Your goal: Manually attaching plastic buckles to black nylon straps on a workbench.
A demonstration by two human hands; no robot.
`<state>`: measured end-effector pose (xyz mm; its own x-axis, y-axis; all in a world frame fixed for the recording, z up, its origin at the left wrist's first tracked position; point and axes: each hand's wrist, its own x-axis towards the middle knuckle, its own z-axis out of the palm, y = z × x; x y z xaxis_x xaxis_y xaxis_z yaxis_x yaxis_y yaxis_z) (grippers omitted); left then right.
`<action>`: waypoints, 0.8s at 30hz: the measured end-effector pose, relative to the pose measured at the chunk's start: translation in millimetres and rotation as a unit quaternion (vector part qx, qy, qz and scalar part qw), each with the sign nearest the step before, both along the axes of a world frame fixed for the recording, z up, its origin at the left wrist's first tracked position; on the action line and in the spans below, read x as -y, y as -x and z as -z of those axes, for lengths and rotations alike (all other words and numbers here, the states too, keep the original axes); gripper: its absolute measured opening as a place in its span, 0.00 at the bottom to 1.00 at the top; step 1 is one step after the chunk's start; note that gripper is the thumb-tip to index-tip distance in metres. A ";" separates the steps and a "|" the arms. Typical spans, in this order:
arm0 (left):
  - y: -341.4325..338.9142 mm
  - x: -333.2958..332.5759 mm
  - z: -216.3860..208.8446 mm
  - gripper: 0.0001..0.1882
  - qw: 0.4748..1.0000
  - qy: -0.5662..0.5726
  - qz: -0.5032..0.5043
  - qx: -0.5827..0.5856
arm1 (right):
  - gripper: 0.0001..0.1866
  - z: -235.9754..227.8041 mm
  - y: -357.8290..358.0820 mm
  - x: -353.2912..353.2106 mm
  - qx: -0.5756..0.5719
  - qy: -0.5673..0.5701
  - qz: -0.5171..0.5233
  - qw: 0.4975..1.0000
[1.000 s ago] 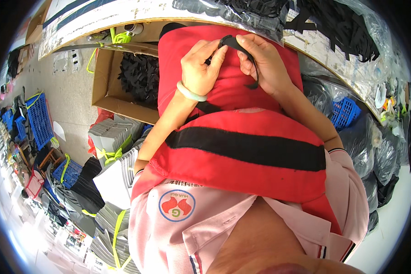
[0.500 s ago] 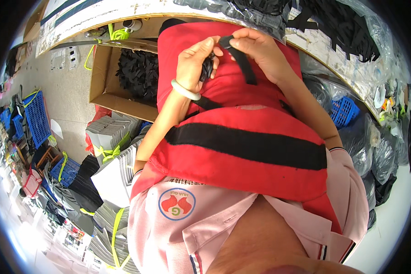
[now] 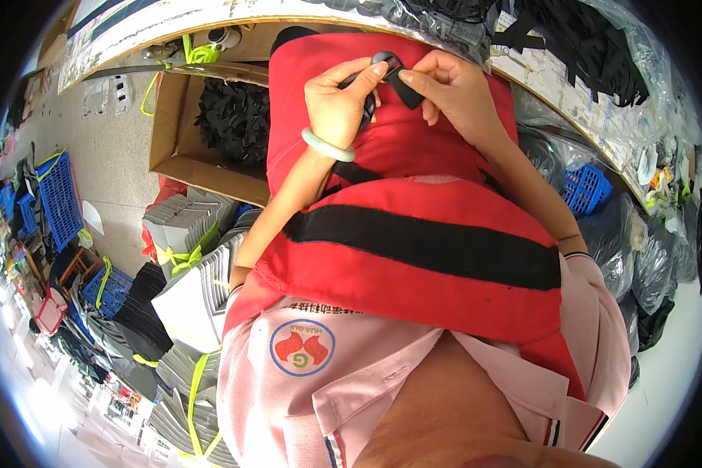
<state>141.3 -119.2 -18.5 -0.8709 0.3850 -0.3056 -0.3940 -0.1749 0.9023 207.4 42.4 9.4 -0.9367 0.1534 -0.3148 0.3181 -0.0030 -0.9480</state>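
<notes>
Above the red apron (image 3: 320, 70) on my lap, my two hands meet over small black parts. Between thumb and forefinger, my left hand (image 3: 337, 109) pinches a black ring-shaped buckle (image 3: 384, 58). More black pieces (image 3: 366, 113) are tucked in its curled fingers, partly hidden. My right hand (image 3: 462, 92) grips a short black strap (image 3: 407, 92) with thumb and fingers, just right of the buckle. The strap's upper end lies against the buckle; whether it passes through the opening I cannot tell.
An open cardboard box (image 3: 210, 168) of black strips stands left of my lap. Tied stacks of grey sheets (image 3: 191, 304) lie below it. The worktable (image 3: 156, 39) curves across the far side, with a pile of black strips (image 3: 581, 47) at right. A blue basket (image 3: 586, 189) sits among plastic bags.
The black buckle has come into view at my left fingertips. My right hand has shifted slightly right and down, and the strap now hangs shorter below its fingers.
</notes>
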 end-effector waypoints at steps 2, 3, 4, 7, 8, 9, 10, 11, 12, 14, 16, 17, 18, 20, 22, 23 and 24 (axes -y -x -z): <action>-6.1 0.3 1.1 0.06 0.998 0.022 -0.005 -0.064 | 0.11 5.2 -1.7 0.2 0.005 0.013 0.008 1.000; -6.4 0.4 3.1 0.06 0.998 0.022 -0.002 -0.064 | 0.11 7.7 0.5 -0.4 0.015 0.025 0.011 1.000; -6.5 0.8 5.2 0.07 0.989 0.042 0.002 -0.145 | 0.12 9.2 1.8 -0.7 0.025 0.037 0.015 0.999; -2.1 4.3 1.8 0.09 0.966 0.067 0.021 -0.249 | 0.12 10.6 3.4 0.4 0.021 0.101 0.012 0.995; 0.0 5.7 0.3 0.10 0.959 0.073 0.034 -0.272 | 0.12 9.2 4.1 -2.1 0.020 0.101 0.015 0.995; 1.0 7.7 2.2 0.10 0.959 0.074 0.033 -0.273 | 0.12 6.0 5.1 -5.5 0.037 0.110 -0.023 0.993; 2.0 9.4 5.9 0.10 0.945 0.073 0.037 -0.317 | 0.12 4.1 5.8 -6.9 0.054 0.118 -0.061 0.990; 2.7 11.0 7.8 0.10 0.929 0.071 0.041 -0.361 | 0.12 5.1 5.9 -4.8 0.054 0.119 -0.062 0.990; 3.0 11.1 7.6 0.10 0.929 0.070 0.044 -0.361 | 0.12 7.6 5.5 -2.5 0.043 0.120 -0.039 0.991; 2.2 12.3 5.7 0.10 0.940 0.071 0.042 -0.331 | 0.12 6.9 6.2 3.3 0.032 0.120 -0.014 0.992; 2.8 15.9 3.4 0.09 0.935 0.069 0.051 -0.344 | 0.12 1.0 6.1 11.5 0.002 0.188 0.068 0.980; 3.1 17.7 2.4 0.09 0.930 0.068 0.057 -0.357 | 0.12 1.8 6.9 6.3 0.002 0.188 0.070 0.980; 2.6 18.8 1.6 0.09 0.929 0.067 0.059 -0.358 | 0.12 3.1 7.5 -5.0 0.040 0.188 -0.010 0.981; 0.3 21.4 1.6 0.09 0.905 0.080 0.093 -0.407 | 0.12 5.2 9.4 -19.2 0.079 0.185 -0.088 0.976; -3.7 24.2 -4.1 0.09 0.903 0.085 0.103 -0.409 | 0.12 6.9 11.0 -25.8 0.095 0.182 -0.164 0.965; -5.7 25.0 -6.8 0.09 0.910 0.083 0.114 -0.389 | 0.12 8.5 10.8 -24.3 0.094 0.183 -0.163 0.965; -6.8 25.5 -8.1 0.08 0.917 0.081 0.123 -0.370 | 0.11 11.0 10.6 -20.4 0.035 0.119 -0.140 0.982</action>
